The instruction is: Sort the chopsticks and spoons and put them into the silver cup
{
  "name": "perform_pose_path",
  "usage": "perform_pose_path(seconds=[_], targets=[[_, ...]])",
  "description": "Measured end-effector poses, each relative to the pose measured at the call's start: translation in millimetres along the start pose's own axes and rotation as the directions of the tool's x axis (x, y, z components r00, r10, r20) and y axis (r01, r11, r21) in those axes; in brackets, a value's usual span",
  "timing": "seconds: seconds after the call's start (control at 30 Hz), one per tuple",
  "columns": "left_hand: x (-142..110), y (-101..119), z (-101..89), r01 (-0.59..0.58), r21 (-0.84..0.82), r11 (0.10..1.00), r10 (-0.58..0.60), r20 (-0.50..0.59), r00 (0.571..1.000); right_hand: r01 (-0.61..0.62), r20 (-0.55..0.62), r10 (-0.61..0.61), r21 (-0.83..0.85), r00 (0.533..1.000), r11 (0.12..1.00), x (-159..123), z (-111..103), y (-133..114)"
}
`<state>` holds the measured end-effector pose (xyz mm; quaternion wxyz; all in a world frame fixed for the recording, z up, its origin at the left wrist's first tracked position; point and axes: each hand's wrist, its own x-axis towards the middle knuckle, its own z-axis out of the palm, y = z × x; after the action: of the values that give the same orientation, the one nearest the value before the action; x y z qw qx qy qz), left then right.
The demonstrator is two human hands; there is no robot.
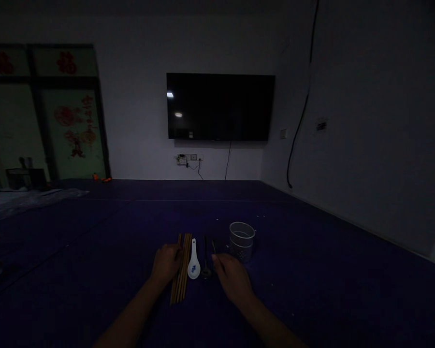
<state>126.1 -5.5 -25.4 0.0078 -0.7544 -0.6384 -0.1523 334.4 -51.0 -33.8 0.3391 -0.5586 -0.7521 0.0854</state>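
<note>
The room is dim. On a dark blue floor mat [311, 270] lie a bundle of wooden chopsticks [181, 276], a white ceramic spoon with a blue mark [194, 261] and dark metal cutlery [206, 258], side by side. My left hand [166, 264] rests on the chopsticks, fingers curled over them. My right hand [232, 277] reaches over the dark cutlery, fingers bent; whether it grips a piece is too dark to see. A perforated metal holder cup [241, 240] stands upright just right of the cutlery.
A black television [220, 106] hangs on the far wall above a socket strip with cables [188, 158]. Glass doors with red decorations [72, 125] are at the left. Crumpled plastic sheeting [25, 199] lies at the far left of the mat.
</note>
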Motion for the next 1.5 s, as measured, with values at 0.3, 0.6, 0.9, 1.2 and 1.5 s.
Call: perform_pose_path(seconds=[0.3,0.6,0.9,1.2,1.5], targets=[[0.4,-1.8,1.5,0.027,0.025,0.999,-0.027,-0.026,0.999,0.017,-0.008,-0.017,-0.016,1.000,1.000,-0.3,-0.7,-2.0],[-2.9,4.5,-7.9,0.099,0.101,0.990,-0.096,-0.040,0.995,0.012,-0.019,-0.012,0.009,1.000,1.000,-0.8,1.4,2.0],[-6.3,6.5,-8.6,0.137,0.144,0.980,-0.135,-0.020,0.991,0.000,-0.025,0.000,-0.012,1.000,1.000,-1.3,-1.4,-1.9],[-7.6,5.1,-6.0,0.122,0.121,0.985,-0.120,-0.022,0.992,-0.002,-0.025,0.001,-0.017,1.000,1.000,-1.7,-1.2,-1.1],[-7.2,0.3,-6.8,0.093,0.144,0.985,-0.099,0.030,0.995,0.001,-0.004,-0.001,-0.016,1.000,1.000,-0.8,-1.5,-1.1]])
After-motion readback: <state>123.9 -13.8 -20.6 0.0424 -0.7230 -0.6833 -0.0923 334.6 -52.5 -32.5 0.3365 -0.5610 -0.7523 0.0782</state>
